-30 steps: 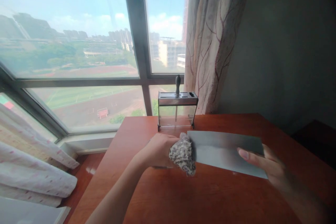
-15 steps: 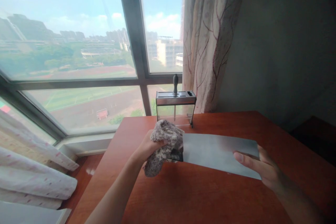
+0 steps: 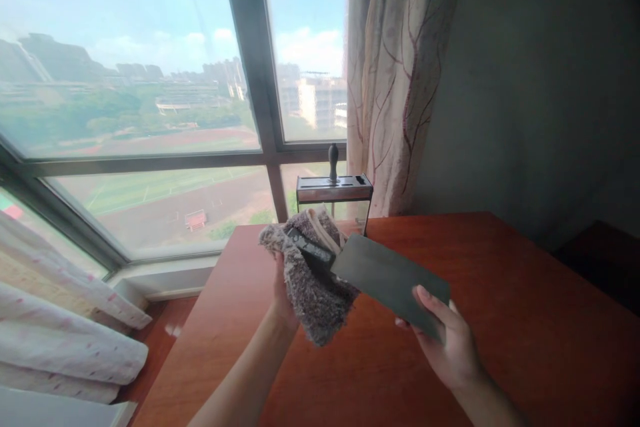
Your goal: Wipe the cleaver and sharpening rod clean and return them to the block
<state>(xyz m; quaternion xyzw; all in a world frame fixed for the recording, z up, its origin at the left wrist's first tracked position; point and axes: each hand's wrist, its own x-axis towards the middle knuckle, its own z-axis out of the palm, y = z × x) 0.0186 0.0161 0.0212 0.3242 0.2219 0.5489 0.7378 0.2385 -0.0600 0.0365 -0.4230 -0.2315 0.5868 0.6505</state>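
A cleaver with a broad metal blade and a dark handle slants across the view above the table. My right hand is closed on the far end of the blade, thumb on top and fingers beneath. A fuzzy grey-brown cloth with a pale edge lies under and around the handle. From below, my left hand grips the cloth, its fingers mostly hidden behind it. The handle rests in the cloth with its upper side bare.
Behind my hands, a clear-sided knife block stands on the reddish wooden table, a grey-handled tool upright in it. Beyond are a window and a long curtain. A pale curtain hangs at left.
The cleaver has turned, its blade now darker and tilted down to the right. My right hand has moved left and lower. The cloth has opened out, uncovering the handle.
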